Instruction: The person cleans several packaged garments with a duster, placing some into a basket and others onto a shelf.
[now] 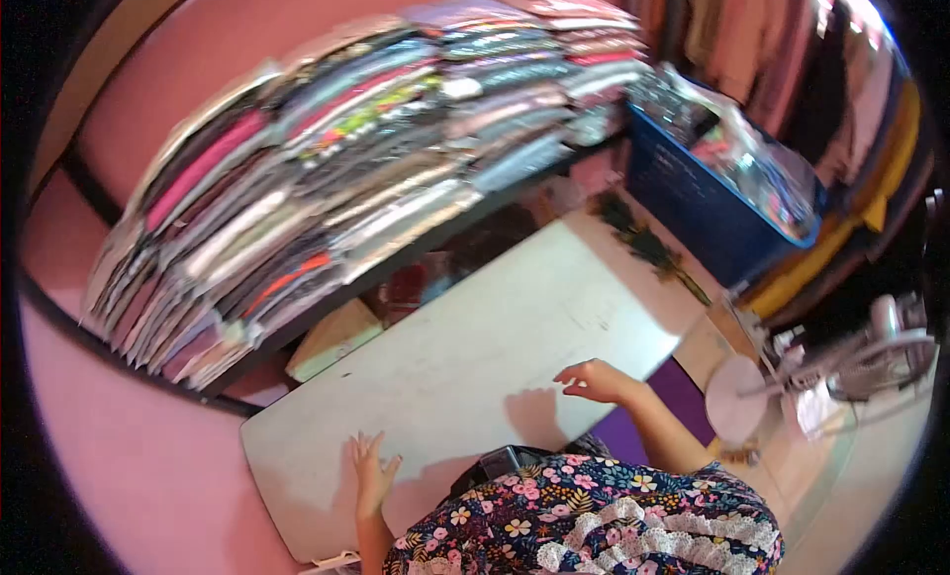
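Observation:
A long white table [445,347] stretches diagonally in front of me. Over its left part is my left hand [371,465], its fingers spread and nothing in it. My right hand [590,380] hovers above the near right part of the table, with its shadow falling on the surface; the fingers are slightly bent and apart, holding nothing. Between the hands, a black object [507,460] sits at the front of my floral clothing [584,516].
Behind the table, a shelf holds stacks of folded, wrapped clothes [366,149]. A blue bin [708,204] full of plastic-wrapped items stands at the upper right, near hanging garments [737,41]. A fan [876,362] is at the right.

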Demonstrator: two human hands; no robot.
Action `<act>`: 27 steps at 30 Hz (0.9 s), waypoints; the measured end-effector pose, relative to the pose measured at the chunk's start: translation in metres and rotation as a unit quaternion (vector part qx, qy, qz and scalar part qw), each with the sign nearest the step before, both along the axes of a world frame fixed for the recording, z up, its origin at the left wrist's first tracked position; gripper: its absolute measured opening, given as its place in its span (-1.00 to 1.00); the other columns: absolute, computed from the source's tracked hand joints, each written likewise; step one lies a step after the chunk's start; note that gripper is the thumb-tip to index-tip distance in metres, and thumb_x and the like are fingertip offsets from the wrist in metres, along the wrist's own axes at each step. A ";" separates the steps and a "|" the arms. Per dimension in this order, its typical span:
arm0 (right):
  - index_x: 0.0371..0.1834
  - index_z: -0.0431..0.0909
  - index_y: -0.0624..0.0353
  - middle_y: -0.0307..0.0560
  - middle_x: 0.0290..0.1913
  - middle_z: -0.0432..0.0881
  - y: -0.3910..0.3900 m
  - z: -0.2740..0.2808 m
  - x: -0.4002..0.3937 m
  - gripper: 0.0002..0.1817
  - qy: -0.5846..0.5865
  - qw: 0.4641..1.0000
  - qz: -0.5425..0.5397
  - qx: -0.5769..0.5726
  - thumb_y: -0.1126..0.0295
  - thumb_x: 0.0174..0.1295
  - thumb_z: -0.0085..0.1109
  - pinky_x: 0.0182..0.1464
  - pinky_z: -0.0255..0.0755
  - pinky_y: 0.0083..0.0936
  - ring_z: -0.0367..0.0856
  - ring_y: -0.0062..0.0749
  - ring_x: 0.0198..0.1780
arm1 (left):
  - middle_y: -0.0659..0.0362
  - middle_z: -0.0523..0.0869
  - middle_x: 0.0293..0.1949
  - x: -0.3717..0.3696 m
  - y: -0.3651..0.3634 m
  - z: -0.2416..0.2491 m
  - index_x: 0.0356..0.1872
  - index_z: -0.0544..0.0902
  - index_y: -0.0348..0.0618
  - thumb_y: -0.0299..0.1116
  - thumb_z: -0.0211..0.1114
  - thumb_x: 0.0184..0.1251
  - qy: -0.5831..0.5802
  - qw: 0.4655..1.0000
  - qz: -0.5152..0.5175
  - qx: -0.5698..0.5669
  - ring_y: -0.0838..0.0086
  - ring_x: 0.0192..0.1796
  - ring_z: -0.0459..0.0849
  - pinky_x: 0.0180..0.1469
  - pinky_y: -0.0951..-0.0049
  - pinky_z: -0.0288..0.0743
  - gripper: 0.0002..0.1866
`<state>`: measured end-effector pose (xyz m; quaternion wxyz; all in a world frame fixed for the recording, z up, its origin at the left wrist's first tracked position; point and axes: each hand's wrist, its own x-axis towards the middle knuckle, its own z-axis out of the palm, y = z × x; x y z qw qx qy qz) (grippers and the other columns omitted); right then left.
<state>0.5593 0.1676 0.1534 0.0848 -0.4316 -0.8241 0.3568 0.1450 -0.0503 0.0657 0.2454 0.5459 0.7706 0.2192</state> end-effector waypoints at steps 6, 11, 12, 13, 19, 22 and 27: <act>-0.03 0.58 0.17 0.06 -0.20 0.68 -0.034 0.053 0.107 -0.67 -0.030 0.964 -0.252 0.075 0.38 0.11 0.23 -0.18 0.50 -0.32 0.66 -0.11 -0.27 | -0.35 -0.03 0.39 0.077 -0.006 -0.034 0.43 0.06 -0.06 -0.08 0.39 -0.01 0.019 0.969 0.068 -0.235 -0.26 0.45 -0.28 0.43 -0.03 -0.21 -0.03; -0.02 0.56 0.19 0.05 -0.18 0.68 -0.023 0.090 0.137 -0.68 0.004 0.954 -0.283 0.097 0.41 0.13 0.22 -0.16 0.51 -0.35 0.67 -0.16 -0.26 | -0.40 -0.03 0.37 0.090 0.034 -0.039 0.41 0.07 -0.20 0.01 0.33 0.05 -0.029 0.978 -0.017 -0.205 -0.28 0.44 -0.29 0.43 -0.05 -0.34 -0.04; -0.02 0.56 0.21 0.06 -0.16 0.67 -0.015 0.098 0.141 -0.68 0.005 0.959 -0.268 0.088 0.41 0.14 0.21 -0.15 0.51 -0.36 0.67 -0.17 -0.24 | -0.42 -0.02 0.36 0.099 0.044 -0.030 0.40 0.06 -0.26 0.04 0.32 0.07 -0.067 0.978 -0.040 -0.195 -0.29 0.44 -0.29 0.43 -0.05 -0.39 -0.03; -0.02 0.56 0.21 0.06 -0.16 0.67 -0.006 0.108 0.146 -0.68 0.005 0.959 -0.268 0.088 0.41 0.14 0.21 -0.15 0.51 -0.36 0.67 -0.17 -0.24 | -0.42 -0.02 0.36 0.110 0.054 -0.023 0.40 0.06 -0.26 0.04 0.32 0.07 -0.067 0.978 -0.040 -0.195 -0.29 0.44 -0.29 0.43 -0.05 -0.39 -0.03; -0.06 0.56 0.28 0.05 -0.18 0.66 0.071 0.181 0.207 -0.71 0.122 0.967 -0.150 0.167 0.53 0.10 0.20 -0.10 0.50 -0.44 0.66 -0.29 -0.18 | -0.49 -0.12 0.35 0.191 0.102 -0.015 0.42 -0.07 -0.32 0.16 0.23 0.10 -0.038 0.963 -0.053 -0.262 -0.37 0.41 -0.38 0.40 -0.15 -0.48 0.04; -0.10 0.58 0.28 0.05 -0.20 0.67 0.125 0.225 0.259 -0.74 0.079 0.950 -0.170 0.249 0.51 0.12 0.19 -0.07 0.49 -0.42 0.66 -0.23 -0.14 | -0.47 -0.43 0.36 0.227 0.131 -0.036 0.43 -0.28 -0.25 0.36 0.15 0.03 -0.045 0.939 0.118 -0.320 -0.33 0.41 -0.52 0.32 -0.35 -0.38 0.20; -0.18 0.60 0.23 0.07 -0.25 0.65 0.232 0.252 0.323 -0.77 -0.077 0.899 -0.116 0.415 0.45 0.07 0.22 -0.01 0.44 -0.29 0.58 -0.04 -0.12 | -0.37 -0.61 0.35 0.280 0.175 -0.043 0.41 -0.48 -0.10 0.47 0.09 -0.02 -0.027 0.915 0.207 -0.346 -0.21 0.41 -0.65 0.14 -0.61 -0.33 0.27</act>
